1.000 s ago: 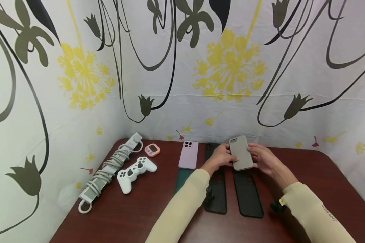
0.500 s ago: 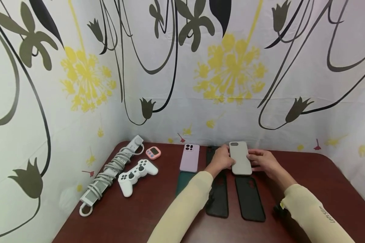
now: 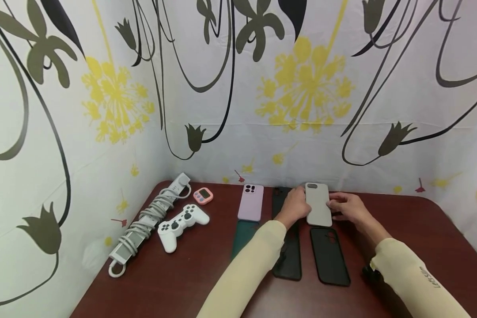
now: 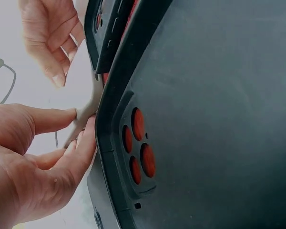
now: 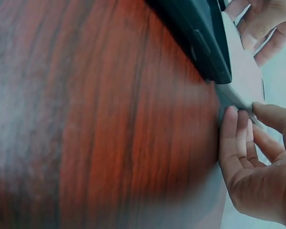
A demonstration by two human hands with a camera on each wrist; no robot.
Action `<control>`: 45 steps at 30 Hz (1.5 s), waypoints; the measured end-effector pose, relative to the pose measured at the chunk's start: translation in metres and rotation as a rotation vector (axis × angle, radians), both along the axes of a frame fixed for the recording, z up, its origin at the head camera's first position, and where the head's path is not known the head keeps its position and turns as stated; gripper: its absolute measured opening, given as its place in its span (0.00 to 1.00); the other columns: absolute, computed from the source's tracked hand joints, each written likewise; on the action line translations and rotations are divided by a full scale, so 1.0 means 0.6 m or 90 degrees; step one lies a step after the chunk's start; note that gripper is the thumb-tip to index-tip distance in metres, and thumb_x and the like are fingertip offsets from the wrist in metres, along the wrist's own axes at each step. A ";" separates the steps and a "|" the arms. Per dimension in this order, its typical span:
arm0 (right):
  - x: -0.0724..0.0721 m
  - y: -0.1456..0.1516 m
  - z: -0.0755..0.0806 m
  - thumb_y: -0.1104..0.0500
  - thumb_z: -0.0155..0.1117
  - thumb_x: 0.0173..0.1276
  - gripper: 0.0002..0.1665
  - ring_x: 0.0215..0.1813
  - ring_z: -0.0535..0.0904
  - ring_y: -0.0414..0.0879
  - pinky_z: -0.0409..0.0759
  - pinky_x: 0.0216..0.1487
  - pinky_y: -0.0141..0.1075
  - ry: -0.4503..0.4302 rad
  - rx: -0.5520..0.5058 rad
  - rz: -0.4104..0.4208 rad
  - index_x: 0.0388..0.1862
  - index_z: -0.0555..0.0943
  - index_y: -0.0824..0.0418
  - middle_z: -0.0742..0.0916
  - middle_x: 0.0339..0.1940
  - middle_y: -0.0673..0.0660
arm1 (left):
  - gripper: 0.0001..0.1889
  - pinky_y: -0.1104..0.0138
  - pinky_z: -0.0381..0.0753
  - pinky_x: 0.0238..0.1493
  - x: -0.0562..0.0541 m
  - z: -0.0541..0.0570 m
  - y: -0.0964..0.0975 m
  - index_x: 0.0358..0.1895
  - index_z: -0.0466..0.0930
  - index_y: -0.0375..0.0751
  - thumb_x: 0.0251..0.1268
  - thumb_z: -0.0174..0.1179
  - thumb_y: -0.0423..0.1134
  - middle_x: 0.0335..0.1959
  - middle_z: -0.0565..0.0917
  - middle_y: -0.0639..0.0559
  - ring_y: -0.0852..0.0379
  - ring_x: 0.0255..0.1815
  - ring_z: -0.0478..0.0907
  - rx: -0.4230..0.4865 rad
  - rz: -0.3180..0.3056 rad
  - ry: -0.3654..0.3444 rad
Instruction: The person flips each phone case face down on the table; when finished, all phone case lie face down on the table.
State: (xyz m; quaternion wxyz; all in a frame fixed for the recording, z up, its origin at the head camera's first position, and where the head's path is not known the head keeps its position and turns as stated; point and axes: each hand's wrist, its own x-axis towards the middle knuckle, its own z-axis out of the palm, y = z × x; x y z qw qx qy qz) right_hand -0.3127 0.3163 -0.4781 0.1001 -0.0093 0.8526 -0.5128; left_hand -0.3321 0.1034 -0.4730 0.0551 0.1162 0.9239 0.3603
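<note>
A beige phone case (image 3: 318, 205) lies back up near the table's far edge, above a black phone case (image 3: 330, 256). At its left edge my left hand (image 3: 296, 205) pinches it, thumb above and fingers along the side in the left wrist view. My right hand (image 3: 350, 206) holds the opposite edge; the right wrist view shows the thumb (image 5: 272, 116) on top and fingertips (image 5: 231, 114) at the side. Left of it are another black case (image 3: 289, 251) and one (image 3: 278, 201) partly hidden by my left hand. A lilac case (image 3: 250, 205) lies above a green case (image 3: 244, 234), half covered by my sleeve.
On the left of the brown table (image 3: 175, 282) are a white game controller (image 3: 183, 225), a pink timer (image 3: 203, 195) and a power strip (image 3: 151, 216) wrapped in its cord. A patterned cloth (image 3: 222, 88) hangs behind the table.
The beige case, tilted and turned a second ago, has been straightened and lowered into line above the black case. Both hands have stayed at its sides.
</note>
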 end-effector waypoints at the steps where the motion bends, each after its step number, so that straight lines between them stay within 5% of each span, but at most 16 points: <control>1: -0.001 0.000 0.001 0.52 0.60 0.83 0.35 0.44 0.86 0.33 0.91 0.47 0.39 0.000 0.002 -0.001 0.79 0.67 0.70 0.90 0.54 0.55 | 0.14 0.65 0.74 0.34 -0.012 -0.013 0.004 0.52 0.79 0.44 0.65 0.63 0.29 0.43 0.80 0.50 0.57 0.35 0.71 -0.001 0.001 0.008; 9: -0.003 -0.005 0.000 0.55 0.61 0.82 0.35 0.44 0.85 0.32 0.91 0.46 0.39 0.011 0.002 0.003 0.78 0.66 0.74 0.85 0.61 0.69 | 0.06 0.64 0.71 0.23 -0.041 -0.033 0.018 0.35 0.79 0.46 0.64 0.65 0.30 0.29 0.79 0.51 0.54 0.24 0.71 -0.040 0.020 0.001; 13: 0.000 -0.005 -0.001 0.55 0.61 0.82 0.35 0.47 0.85 0.35 0.91 0.47 0.40 0.016 0.025 0.010 0.78 0.66 0.73 0.82 0.64 0.73 | 0.10 0.65 0.68 0.18 -0.074 -0.080 0.040 0.25 0.77 0.50 0.61 0.66 0.33 0.22 0.78 0.55 0.56 0.19 0.69 -0.080 0.049 0.024; 18: 0.005 -0.004 -0.002 0.56 0.61 0.82 0.35 0.49 0.86 0.40 0.91 0.48 0.42 0.004 0.056 0.020 0.78 0.66 0.75 0.81 0.62 0.74 | 0.14 0.63 0.69 0.16 -0.076 -0.090 0.051 0.18 0.75 0.49 0.62 0.65 0.34 0.17 0.76 0.53 0.55 0.16 0.70 -0.097 0.071 -0.013; 23: 0.002 -0.002 0.000 0.57 0.61 0.82 0.35 0.47 0.86 0.40 0.92 0.45 0.43 -0.006 0.051 0.018 0.78 0.65 0.74 0.81 0.63 0.73 | 0.18 0.63 0.68 0.14 -0.075 -0.093 0.054 0.16 0.71 0.51 0.63 0.64 0.34 0.14 0.73 0.55 0.55 0.14 0.71 -0.104 0.073 0.022; 30: -0.004 0.000 0.001 0.57 0.63 0.80 0.35 0.42 0.87 0.39 0.92 0.43 0.43 -0.023 0.020 0.011 0.78 0.66 0.73 0.85 0.57 0.66 | 0.22 0.63 0.67 0.14 -0.066 -0.072 0.048 0.15 0.64 0.51 0.61 0.64 0.32 0.13 0.68 0.55 0.56 0.15 0.65 -0.084 0.071 0.006; 35: -0.006 0.001 -0.003 0.57 0.63 0.81 0.35 0.43 0.87 0.39 0.92 0.44 0.43 -0.016 0.033 0.012 0.77 0.66 0.73 0.85 0.56 0.65 | 0.24 0.63 0.64 0.13 -0.078 -0.089 0.053 0.14 0.61 0.52 0.63 0.63 0.33 0.11 0.62 0.57 0.56 0.13 0.62 -0.101 0.060 0.017; 40: -0.002 -0.004 -0.004 0.53 0.62 0.81 0.36 0.47 0.87 0.44 0.91 0.46 0.43 -0.004 0.071 0.012 0.77 0.66 0.73 0.83 0.60 0.70 | 0.20 0.63 0.68 0.16 -0.060 -0.067 0.049 0.17 0.67 0.52 0.64 0.63 0.34 0.16 0.71 0.55 0.56 0.16 0.67 -0.114 0.063 0.028; 45: 0.013 -0.015 -0.004 0.49 0.59 0.83 0.37 0.56 0.87 0.55 0.91 0.48 0.43 0.019 0.096 0.004 0.77 0.65 0.74 0.78 0.67 0.77 | 0.07 0.66 0.75 0.23 -0.006 -0.008 0.033 0.30 0.81 0.48 0.68 0.64 0.35 0.34 0.84 0.51 0.58 0.25 0.77 -0.143 0.062 0.058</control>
